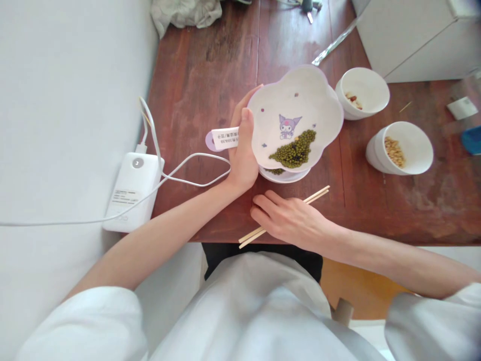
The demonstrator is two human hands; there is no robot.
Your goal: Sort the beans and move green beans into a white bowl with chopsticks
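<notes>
My left hand (242, 143) grips a white, flower-shaped bowl (268, 130) by its left side, thumb over the rim beside a labelled handle tab (225, 139). The bowl is tilted toward me, and small green beans (296, 150) lie gathered at its near side. Partly hidden beneath it is another white dish (291, 178) with some of the same beans. Close to the table's near edge, my right hand (287, 218) has curled fingers over a pair of wooden chopsticks (317, 194). Its fingertips and the underside of the palm are hidden.
Two white bowls stand at the right: one holds reddish pieces (370, 93), the nearer yellowish kernels (413, 150). A white power bank (133, 193) with a looping cable (191, 156) lies by the left wall. A white box (409, 40), keys (308, 9) and crumpled cloth (188, 12) are farther back.
</notes>
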